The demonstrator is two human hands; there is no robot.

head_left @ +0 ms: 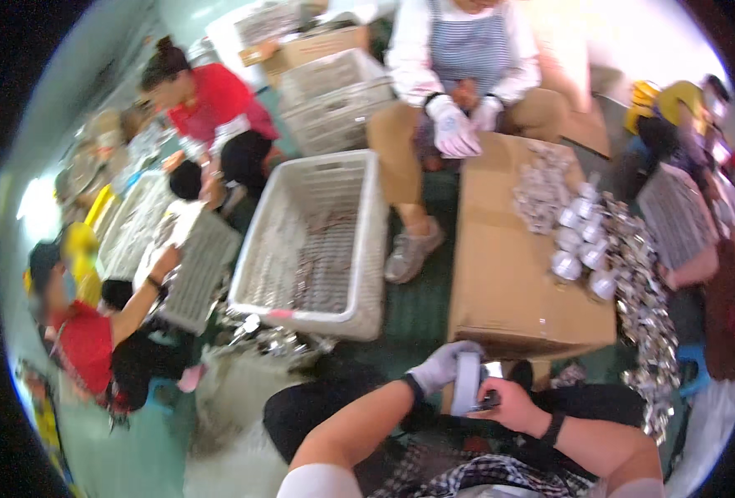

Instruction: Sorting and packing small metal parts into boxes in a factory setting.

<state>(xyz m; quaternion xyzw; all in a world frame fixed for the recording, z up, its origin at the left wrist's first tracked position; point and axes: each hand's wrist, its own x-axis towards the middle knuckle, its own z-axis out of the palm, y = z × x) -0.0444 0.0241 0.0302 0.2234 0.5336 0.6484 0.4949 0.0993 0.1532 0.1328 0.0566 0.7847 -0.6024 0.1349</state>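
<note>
right of the white crate (366,249), the gloved left hand (439,368) is closed on the pale piece (467,384), which stands roughly upright just this side of the carton (488,274); it looks light, stiff and perhaps slippery, so its long edges seem the best hold. the bare right hand (512,405) curls in at its lower right, blur hiding whether it pinches the piece.

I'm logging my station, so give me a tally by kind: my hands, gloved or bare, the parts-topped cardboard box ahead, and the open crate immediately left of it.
Gloved left hand: 1
Bare right hand: 1
Parts-topped cardboard box: 1
Open white crate: 1
Total: 4
</note>
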